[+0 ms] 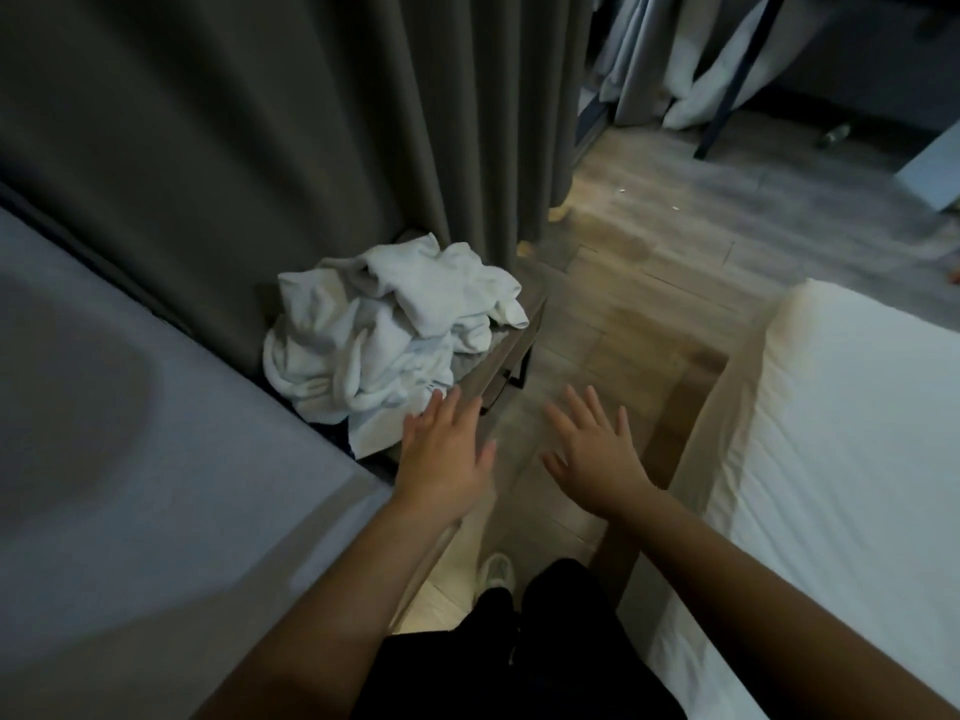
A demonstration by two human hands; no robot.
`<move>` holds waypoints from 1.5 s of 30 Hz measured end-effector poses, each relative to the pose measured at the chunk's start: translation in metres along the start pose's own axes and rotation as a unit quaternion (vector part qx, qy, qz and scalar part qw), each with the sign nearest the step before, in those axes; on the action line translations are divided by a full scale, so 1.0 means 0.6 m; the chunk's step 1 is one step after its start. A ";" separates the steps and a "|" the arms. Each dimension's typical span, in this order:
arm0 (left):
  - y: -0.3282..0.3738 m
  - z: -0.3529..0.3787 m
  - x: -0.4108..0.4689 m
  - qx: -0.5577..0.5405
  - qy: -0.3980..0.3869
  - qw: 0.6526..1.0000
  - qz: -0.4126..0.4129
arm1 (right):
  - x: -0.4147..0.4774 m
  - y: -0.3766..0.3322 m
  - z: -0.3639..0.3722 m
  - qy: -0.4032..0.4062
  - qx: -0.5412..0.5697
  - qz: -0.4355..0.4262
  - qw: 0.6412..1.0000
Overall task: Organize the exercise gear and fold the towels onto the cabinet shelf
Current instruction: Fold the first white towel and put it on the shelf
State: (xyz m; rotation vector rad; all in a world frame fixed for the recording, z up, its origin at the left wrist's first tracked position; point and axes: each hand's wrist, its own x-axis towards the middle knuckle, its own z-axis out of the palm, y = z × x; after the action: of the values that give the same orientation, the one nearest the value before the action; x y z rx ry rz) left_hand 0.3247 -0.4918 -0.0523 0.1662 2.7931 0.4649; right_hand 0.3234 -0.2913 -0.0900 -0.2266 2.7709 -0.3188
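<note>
We see the towels (395, 330) lying in a messy pile on the little table (511, 356), none folded yet, and our left hand (447, 449) and right hand (595, 449) reach out flat, holding nothing.

Dim room — a warm patch of light lies on the wood floor (623, 262), the curtain (208, 148) sits in shadow, the towels (384, 335) show pale. Soft blur throughout — lines bow at the edges.

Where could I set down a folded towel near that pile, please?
The white bed on the right is bare sheet, and so is the grey bed on the left. The floor between them is open. The small table is crowded: the towel pile covers nearly all of it.
</note>
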 end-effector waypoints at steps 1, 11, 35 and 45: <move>0.000 -0.007 0.021 -0.004 0.011 1.000 -0.020 | 0.024 0.000 -0.011 -0.006 -0.001 -0.013 1.000; -0.062 -0.084 0.202 -0.100 0.116 0.954 -0.256 | 0.332 -0.048 -0.122 -0.065 -0.044 -0.207 0.975; -0.094 -0.354 0.379 -0.283 0.461 0.824 -0.171 | 0.541 -0.159 -0.284 0.050 0.314 -0.200 0.927; 0.018 -0.612 0.318 -0.344 0.551 0.760 -0.006 | 0.512 -0.232 -0.525 0.083 0.426 -0.358 0.827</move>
State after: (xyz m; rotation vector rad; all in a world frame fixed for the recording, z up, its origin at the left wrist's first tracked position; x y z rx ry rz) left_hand 0.0289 -0.5599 0.2295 -0.4477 3.3233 2.1150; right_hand -0.0561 -0.4244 0.1363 -1.0111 2.2629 -1.7504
